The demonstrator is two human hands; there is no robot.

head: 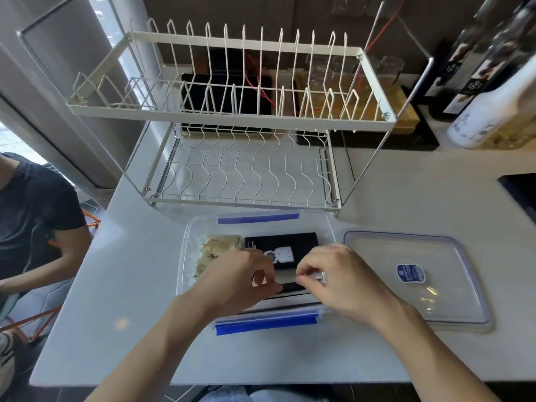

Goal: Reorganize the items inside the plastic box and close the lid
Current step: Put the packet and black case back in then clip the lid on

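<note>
A clear plastic box (pixel 185 242) with blue clips stands on the white counter just in front of me. Inside it lie a pale yellowish packet (pixel 216 248) at the left and a black flat box with a white figure (pixel 282 245) toward the back. Both hands are down inside the box. My left hand (pixel 235 281) and my right hand (pixel 342 278) pinch the two ends of a thin black flat item (pixel 290 287) near the front wall; its shape is mostly hidden by my fingers. The clear lid (pixel 377 256), with a blue sticker, lies flat to the right of the box.
A white two-tier wire dish rack (pixel 232 117) stands right behind the box. Bottles (pixel 493 105) stand at the back right, and a dark hob corner (pixel 519 190) is at the right edge. A seated person in a dark shirt (pixel 32 216) is at the counter's left.
</note>
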